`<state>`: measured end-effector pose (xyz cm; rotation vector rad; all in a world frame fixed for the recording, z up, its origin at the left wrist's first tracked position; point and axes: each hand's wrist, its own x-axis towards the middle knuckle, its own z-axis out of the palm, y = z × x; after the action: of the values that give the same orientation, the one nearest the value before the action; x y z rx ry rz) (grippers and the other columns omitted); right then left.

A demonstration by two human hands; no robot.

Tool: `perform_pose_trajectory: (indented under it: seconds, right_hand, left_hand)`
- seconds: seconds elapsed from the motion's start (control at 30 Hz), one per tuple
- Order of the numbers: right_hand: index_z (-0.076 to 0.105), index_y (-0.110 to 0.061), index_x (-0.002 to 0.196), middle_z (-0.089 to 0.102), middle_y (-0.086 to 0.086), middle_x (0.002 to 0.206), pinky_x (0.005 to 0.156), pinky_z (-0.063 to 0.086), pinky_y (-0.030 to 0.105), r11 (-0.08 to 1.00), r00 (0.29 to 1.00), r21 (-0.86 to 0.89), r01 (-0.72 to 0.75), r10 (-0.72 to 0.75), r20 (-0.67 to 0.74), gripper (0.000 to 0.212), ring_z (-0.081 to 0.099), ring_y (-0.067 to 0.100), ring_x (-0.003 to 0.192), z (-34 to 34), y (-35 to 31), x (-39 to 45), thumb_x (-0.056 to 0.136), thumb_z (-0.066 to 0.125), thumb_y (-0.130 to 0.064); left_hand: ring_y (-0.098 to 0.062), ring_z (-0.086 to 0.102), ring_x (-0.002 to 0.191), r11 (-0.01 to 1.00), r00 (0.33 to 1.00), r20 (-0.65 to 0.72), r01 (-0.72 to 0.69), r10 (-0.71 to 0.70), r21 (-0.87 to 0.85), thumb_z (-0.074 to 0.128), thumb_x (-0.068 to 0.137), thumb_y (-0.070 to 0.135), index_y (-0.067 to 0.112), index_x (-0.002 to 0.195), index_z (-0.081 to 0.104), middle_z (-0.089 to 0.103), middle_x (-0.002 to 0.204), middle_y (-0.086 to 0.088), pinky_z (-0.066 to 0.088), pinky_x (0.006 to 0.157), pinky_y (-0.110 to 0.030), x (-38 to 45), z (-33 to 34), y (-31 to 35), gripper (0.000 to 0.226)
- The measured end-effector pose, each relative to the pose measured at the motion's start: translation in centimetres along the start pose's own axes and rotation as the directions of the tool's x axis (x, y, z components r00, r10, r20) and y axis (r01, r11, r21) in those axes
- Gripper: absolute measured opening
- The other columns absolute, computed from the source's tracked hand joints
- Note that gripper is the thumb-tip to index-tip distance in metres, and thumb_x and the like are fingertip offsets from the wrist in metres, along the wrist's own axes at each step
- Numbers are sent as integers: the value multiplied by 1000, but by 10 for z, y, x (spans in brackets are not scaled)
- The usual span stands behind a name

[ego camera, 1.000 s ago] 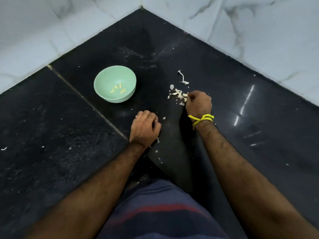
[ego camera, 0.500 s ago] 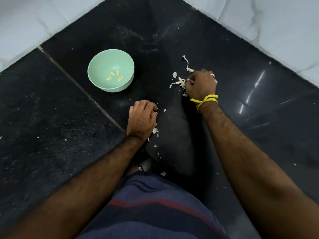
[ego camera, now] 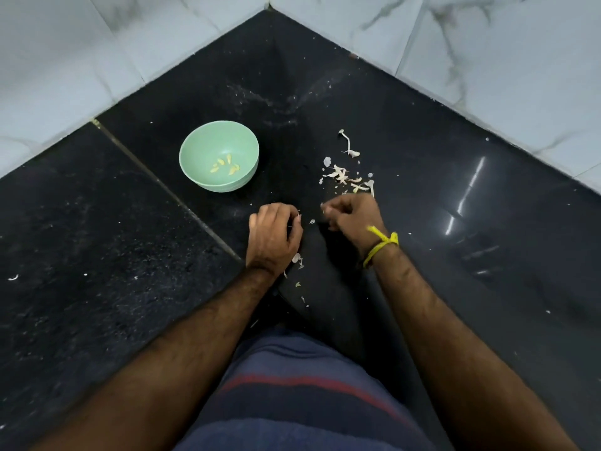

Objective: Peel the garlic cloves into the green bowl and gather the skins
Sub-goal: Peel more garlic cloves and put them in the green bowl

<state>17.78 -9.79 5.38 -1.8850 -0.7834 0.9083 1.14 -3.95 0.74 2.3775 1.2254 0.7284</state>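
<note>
Nearest the body, a few loose skin flakes (ego camera: 296,258) lie on the black floor (ego camera: 97,255) just beside the left wrist, with smaller bits trailing back toward the lap. Left hand (ego camera: 273,236): fingers curled in, knuckles up; what the grip holds cannot be told, though a pale sliver shows at the fingertips. Right hand (ego camera: 353,219), yellow thread (ego camera: 382,244) at the wrist: fingers curled, tips pinched narrow toward the left hand; a pale scrap seems to sit at the tips, too small to call clove or skin. Just beyond the right hand, the main skin pile (ego camera: 346,179) — pale, papery, curled strips, loosely scattered, not yet drawn together. A thin dry stem (ego camera: 348,146) lies a little farther off. Farther left, green bowl (ego camera: 195,151), upright, well apart from the pile, with a few small yellowish peeled cloves (ego camera: 226,164) on its bottom. Judgement: peeling mostly done or nearly so, no whole unpeeled cloves visible on the floor; gathering of skins still ahead, near flakes included.
</note>
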Motion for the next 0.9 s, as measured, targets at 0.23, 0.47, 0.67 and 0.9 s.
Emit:
perform_pose_trajectory:
  seconds: [0.23,0.47,0.67,0.9]
  right_hand:
    - [73,-13,80,72,4,72,68,61,32,974,996,-222,-34,50,68,8,70,19,68,6,15,-35,85,74,-8]
    - [77,-16,84,62,-5,72,69,46,22,840,990,-539,63,18,143,1,58,12,74,14,-5,-37,84,75,-16]
    - [66,-19,71,56,-9,66,64,42,18,793,986,-607,51,58,159,17,57,12,70,15,-13,-32,84,73,-10]
    - [60,-22,68,69,7,87,71,53,29,763,986,-647,-4,112,126,23,66,25,84,25,-11,-28,82,73,-10]
  left_hand:
    - [-18,56,102,997,997,-45,-67,69,33,60,96,28,21,97,71,67,99,5,31,84,-34,-8,-8,1,13]
    - [-21,55,108,1000,1000,-19,3,-3,17,53,96,37,19,105,66,66,110,1,40,88,-40,-25,-5,-7,24]
    - [-20,52,104,998,999,-21,-41,42,37,64,91,19,15,100,67,66,105,-1,42,85,-42,-22,-2,-8,11]
    - [-21,52,104,997,998,-44,-53,55,56,63,91,17,15,99,67,66,105,-2,38,85,-39,-24,-2,-8,9]
